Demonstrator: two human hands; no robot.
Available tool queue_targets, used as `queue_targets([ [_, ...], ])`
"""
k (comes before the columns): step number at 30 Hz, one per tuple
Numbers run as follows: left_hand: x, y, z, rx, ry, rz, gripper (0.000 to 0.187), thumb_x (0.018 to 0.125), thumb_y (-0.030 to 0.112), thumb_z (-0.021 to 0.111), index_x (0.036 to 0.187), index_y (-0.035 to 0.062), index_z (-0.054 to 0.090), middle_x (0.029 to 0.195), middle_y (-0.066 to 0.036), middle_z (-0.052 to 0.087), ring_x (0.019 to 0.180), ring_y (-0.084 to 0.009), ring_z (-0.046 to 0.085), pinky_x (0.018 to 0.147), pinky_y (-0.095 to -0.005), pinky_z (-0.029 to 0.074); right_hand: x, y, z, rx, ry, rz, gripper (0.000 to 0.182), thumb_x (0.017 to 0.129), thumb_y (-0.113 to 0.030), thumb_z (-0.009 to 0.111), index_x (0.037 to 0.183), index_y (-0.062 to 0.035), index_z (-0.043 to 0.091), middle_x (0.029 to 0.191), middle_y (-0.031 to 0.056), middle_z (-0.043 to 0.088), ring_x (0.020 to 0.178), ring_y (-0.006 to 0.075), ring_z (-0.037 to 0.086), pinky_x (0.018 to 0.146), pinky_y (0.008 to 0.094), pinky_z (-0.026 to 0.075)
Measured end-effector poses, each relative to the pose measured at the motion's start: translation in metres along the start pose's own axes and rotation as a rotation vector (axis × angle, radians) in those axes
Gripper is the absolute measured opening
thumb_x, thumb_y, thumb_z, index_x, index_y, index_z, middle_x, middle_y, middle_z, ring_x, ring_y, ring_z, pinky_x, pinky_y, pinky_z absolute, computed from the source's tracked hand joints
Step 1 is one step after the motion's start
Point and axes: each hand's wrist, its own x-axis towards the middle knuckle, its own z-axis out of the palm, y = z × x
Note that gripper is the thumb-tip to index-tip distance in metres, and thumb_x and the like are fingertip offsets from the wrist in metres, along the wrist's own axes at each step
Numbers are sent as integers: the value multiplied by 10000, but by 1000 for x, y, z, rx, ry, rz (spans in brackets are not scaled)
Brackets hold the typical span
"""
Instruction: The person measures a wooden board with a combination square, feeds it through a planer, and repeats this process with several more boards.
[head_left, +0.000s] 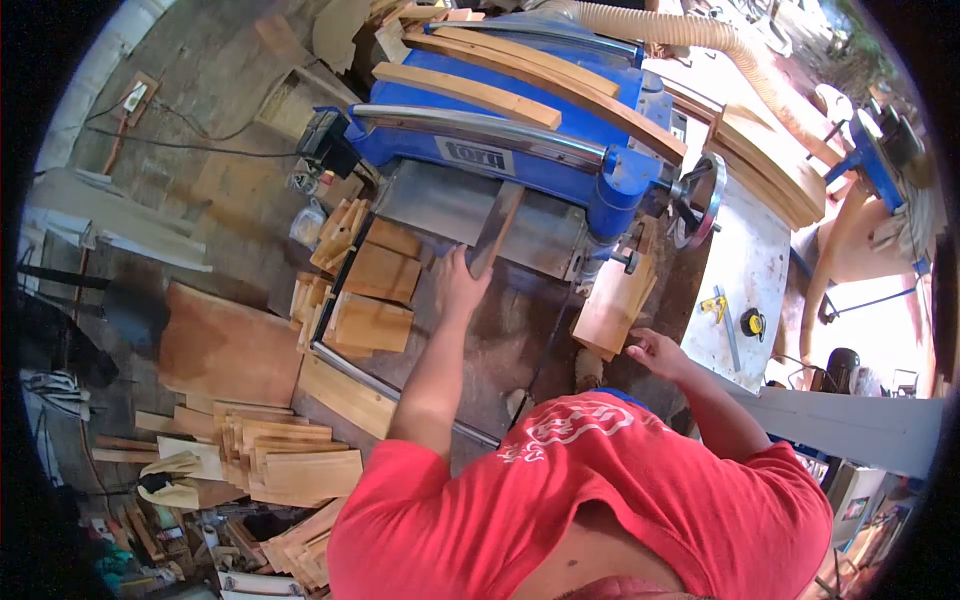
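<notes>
My left hand (460, 288) is wrapped round the near end of a narrow dark wooden strip (497, 230). The strip's far end lies at the opening of a blue planer (430, 149), over its metal bed (420, 200). On the right, my right hand (655, 352) is beside a stack of light boards (613, 305), fingers apart and slightly curled. Whether its fingertips touch the boards is hard to tell. Several long wooden pieces (465, 93) rest on top of the planer.
Stacked wood blocks (375, 270) stand left of the planer bed, behind a metal rail (350, 372). More boards (305, 470) lie at lower left. A handwheel (700, 200) juts out at right, near a white table (735, 290) with a tape measure (753, 322).
</notes>
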Motion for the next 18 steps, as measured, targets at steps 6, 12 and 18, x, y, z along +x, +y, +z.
queue_targets([
  [6, 8, 8, -1, -113, 94, 49, 682, 774, 375, 723, 1298, 17, 471, 1331, -196, 488, 1255, -357, 442, 1033, -443, 389, -13, -8, -9, 59, 34, -44, 597, 894, -496, 584, 1294, -56, 533, 897, 162, 684, 865, 325, 673, 746, 428, 515],
  [12, -32, -9, -3, 12, 23, 5, 621, 797, 341, 698, 1277, 14, 479, 1278, -200, 516, 1188, -368, 478, 980, -492, 389, -10, 10, -7, 169, 75, -89, 577, 902, -456, 608, 1301, -46, 532, 867, 161, 661, 805, 273, 655, 726, 391, 507],
  [18, -111, -38, -32, 10, -76, -107, 550, 836, 365, 667, 1223, 5, 515, 1145, -224, 596, 1086, -405, 536, 930, -514, 406, 0, -1, -2, 128, 13, -106, 578, 910, -441, 604, 1317, -40, 511, 850, 152, 655, 798, 262, 654, 701, 378, 503],
])
